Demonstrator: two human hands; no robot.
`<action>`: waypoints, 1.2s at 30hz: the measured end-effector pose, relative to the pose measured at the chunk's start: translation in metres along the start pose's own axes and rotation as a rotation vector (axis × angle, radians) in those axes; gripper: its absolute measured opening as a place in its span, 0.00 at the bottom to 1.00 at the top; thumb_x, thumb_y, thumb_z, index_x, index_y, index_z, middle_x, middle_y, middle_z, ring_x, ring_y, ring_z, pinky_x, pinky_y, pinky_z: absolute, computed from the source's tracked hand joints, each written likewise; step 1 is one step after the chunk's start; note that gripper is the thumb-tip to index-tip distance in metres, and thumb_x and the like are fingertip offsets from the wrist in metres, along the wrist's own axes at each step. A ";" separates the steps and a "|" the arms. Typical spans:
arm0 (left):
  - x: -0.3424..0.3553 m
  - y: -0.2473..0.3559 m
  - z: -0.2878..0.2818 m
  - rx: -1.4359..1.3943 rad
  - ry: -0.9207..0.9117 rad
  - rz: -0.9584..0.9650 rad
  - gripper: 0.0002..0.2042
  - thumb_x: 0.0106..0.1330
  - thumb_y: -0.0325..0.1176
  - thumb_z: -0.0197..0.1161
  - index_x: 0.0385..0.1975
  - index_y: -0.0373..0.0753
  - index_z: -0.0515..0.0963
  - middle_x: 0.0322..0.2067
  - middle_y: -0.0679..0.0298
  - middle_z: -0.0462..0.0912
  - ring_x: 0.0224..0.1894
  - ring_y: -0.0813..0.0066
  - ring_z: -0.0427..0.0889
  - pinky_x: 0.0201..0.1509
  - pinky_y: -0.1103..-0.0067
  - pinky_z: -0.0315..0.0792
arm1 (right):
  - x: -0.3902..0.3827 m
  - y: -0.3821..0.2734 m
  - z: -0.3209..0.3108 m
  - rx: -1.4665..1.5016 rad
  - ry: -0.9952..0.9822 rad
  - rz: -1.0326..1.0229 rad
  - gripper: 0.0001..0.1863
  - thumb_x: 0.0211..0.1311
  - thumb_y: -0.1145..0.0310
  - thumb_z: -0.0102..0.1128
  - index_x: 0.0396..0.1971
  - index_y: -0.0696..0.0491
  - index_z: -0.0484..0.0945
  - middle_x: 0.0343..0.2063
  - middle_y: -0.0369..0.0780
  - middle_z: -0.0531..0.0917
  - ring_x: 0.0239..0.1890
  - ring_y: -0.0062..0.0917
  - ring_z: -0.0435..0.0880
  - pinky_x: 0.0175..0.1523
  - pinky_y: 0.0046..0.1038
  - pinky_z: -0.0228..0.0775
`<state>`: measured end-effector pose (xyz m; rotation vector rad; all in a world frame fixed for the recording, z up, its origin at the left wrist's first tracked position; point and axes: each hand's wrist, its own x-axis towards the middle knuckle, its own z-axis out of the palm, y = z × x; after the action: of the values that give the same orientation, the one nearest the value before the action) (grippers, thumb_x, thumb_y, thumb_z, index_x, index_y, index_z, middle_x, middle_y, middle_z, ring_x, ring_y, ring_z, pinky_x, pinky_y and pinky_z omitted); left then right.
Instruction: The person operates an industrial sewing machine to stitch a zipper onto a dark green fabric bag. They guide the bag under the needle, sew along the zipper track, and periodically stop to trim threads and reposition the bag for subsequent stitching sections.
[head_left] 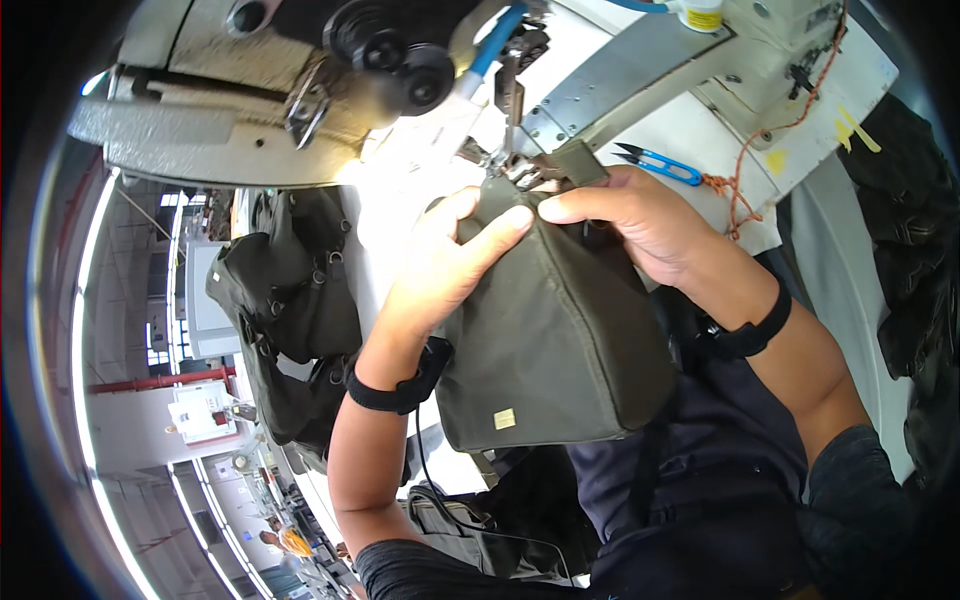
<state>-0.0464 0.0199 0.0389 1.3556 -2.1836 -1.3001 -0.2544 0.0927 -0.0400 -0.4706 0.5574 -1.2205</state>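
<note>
Both my hands grip the top edge of an olive-green fabric bag (540, 340), right at the presser foot (522, 172) of a sewing machine (250, 110). My left hand (455, 250) pinches the edge, its thumb lying on the seam. Opposite it, my right hand (630, 215) presses with the thumb beside that seam, its fingers mostly hidden behind the cloth. A short olive strap or tab (578, 163) sticks up next to the right fingers. The bag hangs toward me, a small yellowish label (504, 419) near its lower corner. Whether the needle is in the cloth cannot be seen.
Blue thread snips (660, 165) and orange cord (738, 195) lie right of the presser foot. More olive bags (290, 310) are piled at the left. Dark bags (480, 530) sit below. Dark fabric (910, 230) hangs at the far right. A black cable (425, 460) runs from my left wristband.
</note>
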 end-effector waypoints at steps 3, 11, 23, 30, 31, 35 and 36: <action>-0.003 0.011 0.001 -0.055 -0.044 -0.038 0.23 0.71 0.49 0.73 0.52 0.34 0.86 0.43 0.63 0.89 0.45 0.76 0.85 0.55 0.77 0.77 | 0.005 0.000 -0.004 -0.063 0.016 -0.034 0.14 0.63 0.66 0.74 0.45 0.58 0.90 0.40 0.36 0.91 0.43 0.18 0.86 0.56 0.24 0.73; 0.002 0.005 -0.004 0.011 -0.060 -0.072 0.35 0.68 0.57 0.73 0.62 0.30 0.80 0.58 0.52 0.84 0.60 0.65 0.81 0.66 0.72 0.72 | 0.004 -0.010 -0.002 -0.115 -0.014 -0.009 0.16 0.64 0.65 0.73 0.47 0.59 0.89 0.44 0.38 0.90 0.49 0.19 0.84 0.59 0.26 0.71; 0.011 -0.011 -0.011 0.230 0.105 0.065 0.17 0.75 0.43 0.69 0.52 0.35 0.87 0.45 0.67 0.86 0.46 0.80 0.78 0.56 0.77 0.72 | 0.002 -0.013 0.010 -0.167 0.066 -0.107 0.12 0.69 0.65 0.69 0.39 0.60 0.89 0.34 0.37 0.89 0.34 0.19 0.85 0.46 0.25 0.76; 0.013 -0.003 -0.017 0.328 0.101 0.219 0.15 0.72 0.43 0.72 0.44 0.34 0.87 0.35 0.70 0.82 0.39 0.82 0.75 0.46 0.79 0.71 | -0.001 -0.028 0.027 -1.267 0.444 -0.581 0.23 0.68 0.59 0.69 0.20 0.62 0.78 0.16 0.51 0.74 0.18 0.39 0.77 0.27 0.40 0.66; 0.015 -0.001 -0.017 0.307 0.086 0.216 0.15 0.72 0.43 0.72 0.43 0.35 0.87 0.35 0.71 0.81 0.38 0.82 0.74 0.45 0.80 0.70 | 0.002 -0.031 0.029 -1.348 0.503 -0.612 0.25 0.67 0.58 0.69 0.18 0.63 0.76 0.16 0.52 0.72 0.18 0.43 0.76 0.27 0.42 0.65; 0.014 0.005 -0.016 0.175 0.001 0.125 0.15 0.72 0.45 0.72 0.41 0.36 0.86 0.33 0.73 0.80 0.36 0.84 0.72 0.42 0.81 0.68 | 0.008 -0.033 0.034 -1.346 0.547 -0.776 0.19 0.68 0.59 0.68 0.23 0.58 0.80 0.18 0.48 0.81 0.23 0.48 0.81 0.29 0.44 0.70; 0.014 0.007 -0.015 0.146 -0.021 0.102 0.15 0.72 0.45 0.72 0.41 0.37 0.86 0.33 0.74 0.79 0.36 0.85 0.72 0.42 0.81 0.68 | 0.008 -0.034 0.035 -1.389 0.588 -0.796 0.17 0.68 0.60 0.68 0.25 0.58 0.81 0.18 0.48 0.82 0.23 0.48 0.82 0.30 0.44 0.70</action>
<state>-0.0490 0.0011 0.0502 1.2677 -2.3694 -1.1433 -0.2557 0.0770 0.0074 -1.6270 1.8680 -1.5756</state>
